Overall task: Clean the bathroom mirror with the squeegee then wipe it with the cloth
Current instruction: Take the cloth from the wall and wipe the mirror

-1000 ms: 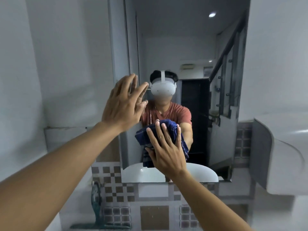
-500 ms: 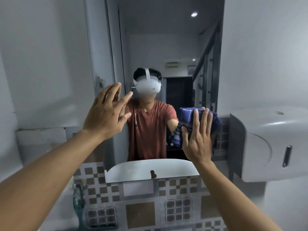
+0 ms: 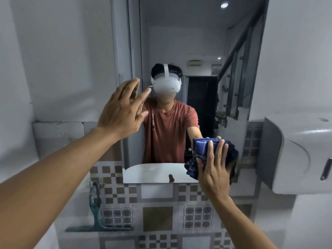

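My right hand (image 3: 214,169) presses the blue checked cloth (image 3: 201,146) flat against the mirror (image 3: 197,42), down at its lower right corner, close to the bottom edge. The fingers (image 3: 220,150) are stretched out and a little apart, lying over the bunched fabric, and the thumb hooks around the cloth's left side, so the cloth is pinned between my palm and the glass. Folds of the cloth stick out above, left and right of my hand.

My left hand (image 3: 122,112) is raised at the mirror's left edge, higher than the right one, open with the fingers straight and nearly together. It carries nothing; I cannot tell whether its fingertips touch the glass or hang just short of it.

In the reflection I see my red T-shirt (image 3: 167,130), a white headset (image 3: 166,87) and the rounded white basin (image 3: 152,172) below me. A white dispenser (image 3: 301,155) is mounted on the wall just right of the mirror, near the cloth. Below the mirror runs a band of checkered tiles (image 3: 158,194), and at the lower left, against those tiles, stands a greenish squeegee (image 3: 94,203), handle upward, its long blade lying along the ledge, well apart from both hands
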Demonstrator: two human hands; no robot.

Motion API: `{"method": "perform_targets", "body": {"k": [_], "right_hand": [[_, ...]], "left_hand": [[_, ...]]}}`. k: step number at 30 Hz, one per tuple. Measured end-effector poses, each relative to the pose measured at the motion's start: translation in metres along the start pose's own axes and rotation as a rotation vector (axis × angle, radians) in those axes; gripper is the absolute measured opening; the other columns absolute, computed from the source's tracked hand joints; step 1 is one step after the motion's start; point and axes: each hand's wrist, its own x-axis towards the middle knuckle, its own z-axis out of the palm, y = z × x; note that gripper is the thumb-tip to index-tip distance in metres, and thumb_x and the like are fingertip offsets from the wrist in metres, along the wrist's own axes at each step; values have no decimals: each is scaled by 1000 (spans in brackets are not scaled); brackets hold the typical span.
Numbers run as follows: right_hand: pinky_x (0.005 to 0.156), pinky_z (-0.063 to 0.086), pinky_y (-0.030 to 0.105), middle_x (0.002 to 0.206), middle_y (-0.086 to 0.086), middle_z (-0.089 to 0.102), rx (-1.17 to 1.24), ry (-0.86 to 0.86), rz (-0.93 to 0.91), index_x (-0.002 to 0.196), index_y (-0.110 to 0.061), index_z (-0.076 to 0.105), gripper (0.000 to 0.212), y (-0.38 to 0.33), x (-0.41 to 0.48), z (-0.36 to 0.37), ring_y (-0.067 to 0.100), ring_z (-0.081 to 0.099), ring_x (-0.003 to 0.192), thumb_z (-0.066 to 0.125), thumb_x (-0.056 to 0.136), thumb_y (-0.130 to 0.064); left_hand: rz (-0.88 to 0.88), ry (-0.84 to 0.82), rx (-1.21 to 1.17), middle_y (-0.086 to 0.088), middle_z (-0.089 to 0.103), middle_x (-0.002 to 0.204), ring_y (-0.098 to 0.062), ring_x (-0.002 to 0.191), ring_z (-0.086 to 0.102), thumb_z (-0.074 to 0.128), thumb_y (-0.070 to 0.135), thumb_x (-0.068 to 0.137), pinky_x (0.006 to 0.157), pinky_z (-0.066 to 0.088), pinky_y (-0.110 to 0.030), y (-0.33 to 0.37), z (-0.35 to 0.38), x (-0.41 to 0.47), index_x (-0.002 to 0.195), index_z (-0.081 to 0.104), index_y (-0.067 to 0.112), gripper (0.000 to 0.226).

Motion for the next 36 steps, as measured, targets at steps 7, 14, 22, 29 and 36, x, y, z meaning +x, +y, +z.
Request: {"method": "perform_targets", "body": {"k": [7,14,22,29,36], "right_hand": [[117,3,73,165,21,10,-88,47,-184,161,-17,12,64,-59,-10,31,28,-4,157,19,108,-52],[119,-3,68,167,16,16,-106,65,-347,162,-22,11,68,-112,-9,51,27,1,157,38,105,-46],[120,-8,66,167,12,11,-137,-25,-613,160,-22,27,62,-155,-9,61,26,17,154,47,104,-42],[122,1,66,166,10,27,-183,-146,-821,159,-24,27,61,-122,-11,46,27,26,153,47,103,-36],[122,-1,64,168,12,14,-162,-66,-375,162,-30,10,68,-34,0,11,27,12,155,38,102,-46]], "left_hand": [[29,7,-4,-20,34,156,-38,143,30,64,38,90,114,37,-51,-3,-1,-1,149,42,18,66],[31,13,1,-19,33,157,-37,144,29,64,40,90,115,36,-50,-5,1,-1,150,41,20,68],[20,-6,-10,-18,31,158,-37,145,28,65,40,90,116,35,-51,-5,1,-2,151,39,20,69],[20,-11,-15,-18,30,159,-37,146,27,64,41,91,117,34,-49,-5,0,-3,152,37,20,70],[6,4,-26,-19,30,158,-38,145,27,62,35,89,116,33,-50,-3,-1,-4,151,38,19,69]]}}
